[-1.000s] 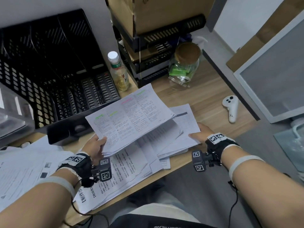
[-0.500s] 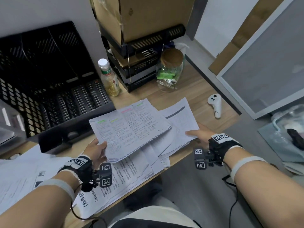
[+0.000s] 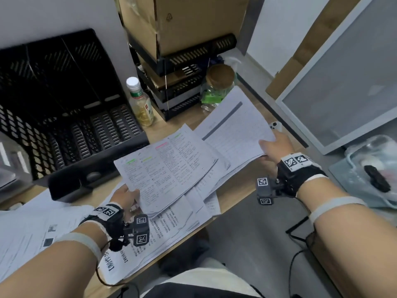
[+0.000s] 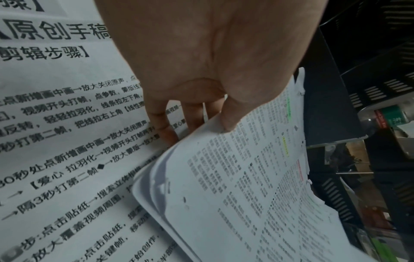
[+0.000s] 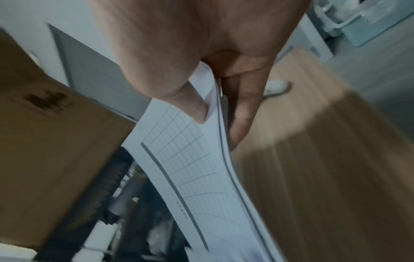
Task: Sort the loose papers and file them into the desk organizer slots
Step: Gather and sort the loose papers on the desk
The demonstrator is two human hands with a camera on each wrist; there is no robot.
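Observation:
My left hand pinches the near left corner of a stapled packet of dense text with coloured highlights; in the left wrist view the thumb lies on top of that packet with fingers under it. My right hand grips a thin stack of gridded sheets with a grey bar, lifted off the desk at the right; thumb above, fingers below. More printed sheets lie flat beneath. The black mesh organizer stands at the back left, its slots dark.
A small bottle stands beside the organizer. Stacked black trays under a cardboard box and a cork-lidded glass jar fill the back. A white controller peeks out past the lifted sheets. More papers lie left. The desk edge runs diagonally.
My right hand has lifted the gridded stack up and out to the right, away from the highlighted packet. The left hand keeps its hold. The head view has shifted.

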